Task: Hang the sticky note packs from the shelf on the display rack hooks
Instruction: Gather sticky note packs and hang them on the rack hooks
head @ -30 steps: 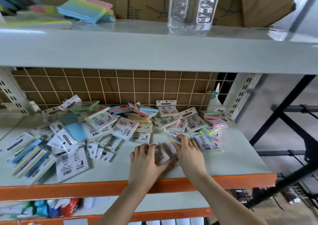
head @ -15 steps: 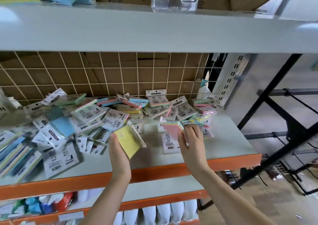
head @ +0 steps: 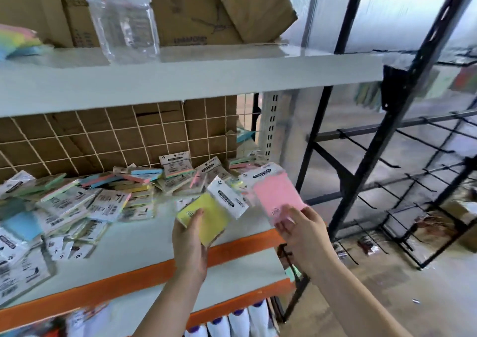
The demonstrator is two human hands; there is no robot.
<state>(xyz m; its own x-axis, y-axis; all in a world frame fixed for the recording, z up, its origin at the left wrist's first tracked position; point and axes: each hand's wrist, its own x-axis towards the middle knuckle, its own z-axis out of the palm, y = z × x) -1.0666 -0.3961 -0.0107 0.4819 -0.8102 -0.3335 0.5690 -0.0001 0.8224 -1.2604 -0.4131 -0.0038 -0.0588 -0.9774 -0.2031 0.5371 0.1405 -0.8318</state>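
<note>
My left hand (head: 189,243) holds a yellow sticky note pack (head: 206,214) with a white header card, thumb across its front, above the shelf's front edge. A pink sticky note pack (head: 276,194) is pinched at its lower corner by my right hand (head: 303,231), lifted just past the shelf's right end. Several more sticky note packs (head: 108,197) lie in a loose pile on the grey shelf (head: 134,246) with the orange lip. The black display rack (head: 402,120) with its bare hooks (head: 413,182) stands to the right, apart from both hands.
A wire grid (head: 116,140) backs the shelf, cardboard behind it. The upper shelf (head: 180,76) carries cardboard boxes, a clear plastic bottle pack (head: 124,14) and pastel pads. White bottles (head: 237,323) stand on the level below. A few hung packs (head: 369,96) blur at the rack's top.
Both hands have lifted a pack each off the shelf and moved right. My view has swung right and up, bringing the black rack into sight.
</note>
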